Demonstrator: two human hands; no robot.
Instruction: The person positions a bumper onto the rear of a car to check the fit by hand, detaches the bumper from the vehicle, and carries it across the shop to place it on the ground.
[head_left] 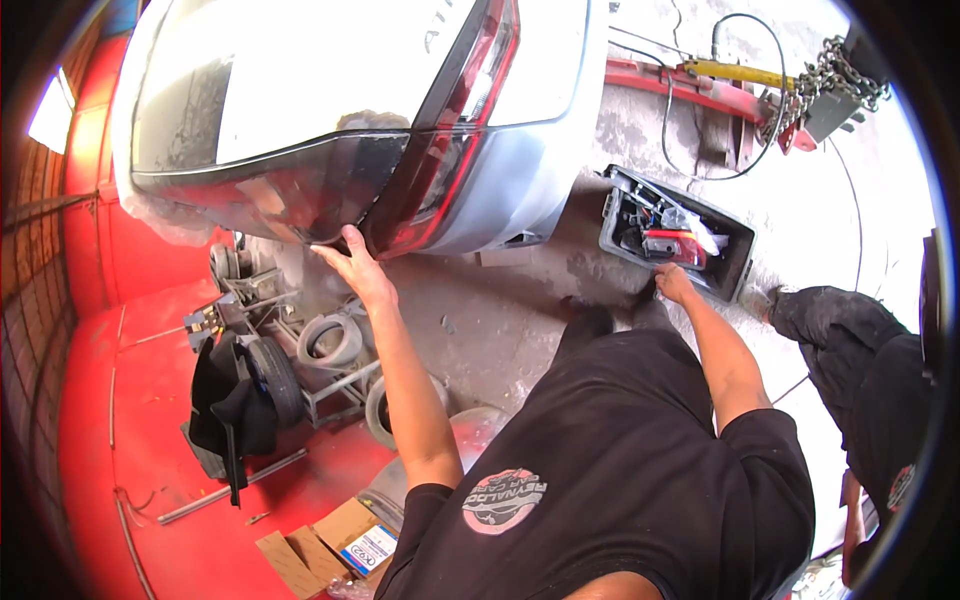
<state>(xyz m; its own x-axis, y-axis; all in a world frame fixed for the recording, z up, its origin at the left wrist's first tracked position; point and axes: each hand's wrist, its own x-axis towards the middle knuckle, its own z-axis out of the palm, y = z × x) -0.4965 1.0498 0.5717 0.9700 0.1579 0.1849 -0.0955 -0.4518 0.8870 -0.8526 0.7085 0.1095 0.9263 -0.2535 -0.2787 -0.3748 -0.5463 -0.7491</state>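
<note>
My left hand (355,268) reaches up to the back of a car (300,190), its fingers apart against the lower edge of the glossy dark panel. Close beside it is the lower end of the long red and dark tail light (430,190). My right hand (678,284) hangs lower, at the near edge of a grey plastic crate (738,262), with its fingers curled; what they hold, if anything, is hidden. Inside the crate lie a red lamp-like part (675,247) and several other small parts.
Wheel parts, a tire (275,382) and a black molded piece (230,410) lie left on the floor. Cardboard boxes (335,545) are at bottom left. A red and yellow frame (700,85) with chains (835,75) stands upper right. Another person (880,380) stands at right.
</note>
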